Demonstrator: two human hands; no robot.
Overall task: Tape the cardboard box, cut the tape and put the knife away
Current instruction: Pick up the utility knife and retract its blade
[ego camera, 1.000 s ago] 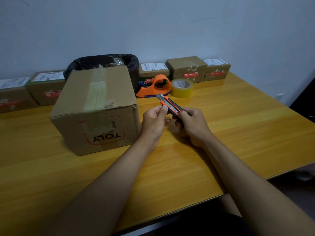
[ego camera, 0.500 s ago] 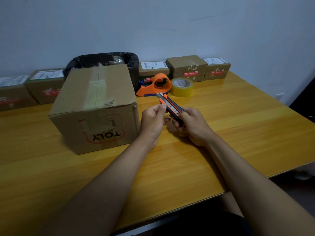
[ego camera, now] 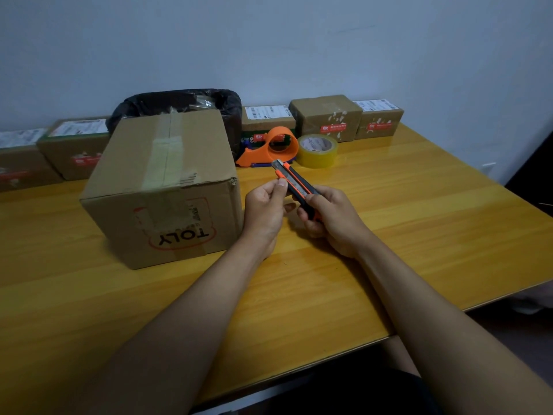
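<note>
Fingers (ego camera: pixel 311 202) of my right hand (ego camera: pixel 332 218) are clamping the orange-and-black plastic utility knife (ego camera: pixel 294 182), long axis pointing to eleven o'clock; left hand (ego camera: pixel 264 205) is pinching its front, beside the brown cardboard box (ego camera: pixel 167 187).

The yellow wooden table (ego camera: pixel 419 223) carries a taped cardboard box (ego camera: pixel 167 187) left of centre. Along the far edge stand a black-lined bin (ego camera: pixel 179 100), small parcels (ego camera: pixel 326 116), an orange tape dispenser (ego camera: pixel 269 148) and a tape roll (ego camera: pixel 317 150).
</note>
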